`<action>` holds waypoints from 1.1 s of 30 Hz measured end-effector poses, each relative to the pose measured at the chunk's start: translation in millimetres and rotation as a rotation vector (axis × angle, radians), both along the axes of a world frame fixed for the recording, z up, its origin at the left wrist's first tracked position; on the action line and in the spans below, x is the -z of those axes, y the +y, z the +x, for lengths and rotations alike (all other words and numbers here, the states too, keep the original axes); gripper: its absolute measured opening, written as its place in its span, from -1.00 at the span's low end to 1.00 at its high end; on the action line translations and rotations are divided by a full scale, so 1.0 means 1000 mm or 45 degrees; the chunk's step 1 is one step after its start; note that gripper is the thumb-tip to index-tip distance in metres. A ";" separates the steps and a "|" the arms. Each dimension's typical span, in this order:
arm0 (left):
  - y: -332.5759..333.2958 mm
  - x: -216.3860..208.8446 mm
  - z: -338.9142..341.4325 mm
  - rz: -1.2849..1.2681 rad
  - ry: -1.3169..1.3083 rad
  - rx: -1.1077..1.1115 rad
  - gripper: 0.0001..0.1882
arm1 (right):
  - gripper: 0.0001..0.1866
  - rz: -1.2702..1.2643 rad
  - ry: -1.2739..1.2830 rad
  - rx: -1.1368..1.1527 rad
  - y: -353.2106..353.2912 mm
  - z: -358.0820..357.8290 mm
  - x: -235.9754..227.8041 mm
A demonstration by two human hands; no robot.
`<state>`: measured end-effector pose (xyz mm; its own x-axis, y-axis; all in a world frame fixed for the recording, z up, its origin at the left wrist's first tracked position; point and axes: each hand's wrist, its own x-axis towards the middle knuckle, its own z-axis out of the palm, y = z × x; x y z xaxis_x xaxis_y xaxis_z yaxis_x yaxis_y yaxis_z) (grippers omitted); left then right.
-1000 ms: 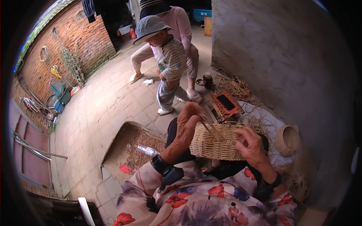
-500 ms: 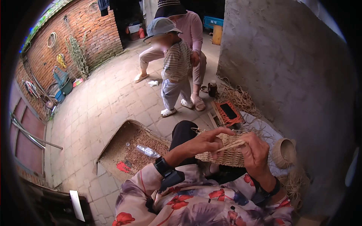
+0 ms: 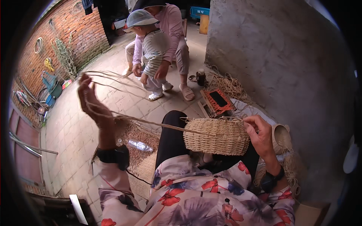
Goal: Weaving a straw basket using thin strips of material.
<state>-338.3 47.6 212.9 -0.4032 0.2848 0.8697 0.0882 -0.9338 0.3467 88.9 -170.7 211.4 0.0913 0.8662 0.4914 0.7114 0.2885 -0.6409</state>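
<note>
A woven straw basket (image 3: 217, 137) sits tilted over my lap, its side facing me. My right hand (image 3: 261, 135) pinches the right end of its rim between thumb and fingers. Out to the left, my left hand (image 3: 94, 103) is raised with the fingers curled around a long straw cord (image 3: 151, 123). That cord stretches across to the basket's front wall, and loose loops of it hang in the air beyond my fingers. Motion blurs the left fingers somewhat.
A seated person (image 3: 177, 34) holds a standing child (image 3: 154, 56) ahead. Left of my knees lies a woven tray (image 3: 145, 173) with brown grains and a plastic bottle (image 3: 140, 145). A phone (image 3: 218, 98) rests on an orange stand; straw bundles (image 3: 226, 86) and a round basket (image 3: 281, 137) sit along the wall.
My left hand has swung far out to the left, drawing the cord taut from the basket. My right hand has moved onto the rim. The child has bent toward the seated person.
</note>
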 end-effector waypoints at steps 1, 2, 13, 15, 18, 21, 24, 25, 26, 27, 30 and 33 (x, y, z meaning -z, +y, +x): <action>0.010 0.003 -0.039 -0.095 -0.088 -0.240 -0.68 | -0.85 -0.030 -0.006 0.014 0.001 0.003 0.008; 0.016 0.009 -0.078 -0.230 -0.117 -0.448 -0.69 | -0.86 -0.113 0.010 0.070 0.003 0.005 0.015; -0.043 0.139 -0.132 -1.961 1.294 -0.051 -0.50 | -0.70 0.132 -0.658 -0.302 0.033 -0.048 0.031; -0.046 0.130 -0.056 -1.482 1.408 -0.197 -0.66 | -0.66 0.136 -0.760 -0.353 0.034 -0.060 0.035; -0.067 0.107 0.057 -1.082 1.186 0.305 -0.78 | -0.71 0.177 -0.566 -0.271 0.032 -0.056 0.035; -0.096 0.087 0.137 -0.640 1.342 0.476 -0.74 | -0.84 0.087 -0.488 -0.194 0.023 -0.041 0.032; -0.120 0.080 0.175 -0.516 1.438 0.521 -0.69 | -0.88 0.087 -0.507 -0.198 0.015 -0.035 0.037; -0.121 0.080 0.182 -0.535 1.419 0.509 -0.72 | -0.88 0.100 -0.527 -0.180 0.014 -0.035 0.040; -0.122 0.081 0.187 -0.553 1.402 0.496 -0.75 | -0.89 0.115 -0.545 -0.161 0.014 -0.035 0.042; -0.120 0.082 0.189 -0.601 1.415 0.499 -0.77 | -0.89 0.119 -0.535 -0.152 0.013 -0.035 0.044; -0.112 0.088 0.190 -0.526 1.292 0.611 -0.86 | -0.90 0.091 -0.514 -0.128 0.012 -0.035 0.048; -0.109 0.091 0.188 -0.495 1.247 0.637 -0.90 | -0.90 0.044 -0.532 -0.114 0.013 -0.036 0.051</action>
<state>-149.9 -61.9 121.7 0.6249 0.5379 0.5658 0.1289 -0.7858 0.6048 52.6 -158.2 160.4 -0.1968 0.8439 0.4991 0.8790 0.3774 -0.2916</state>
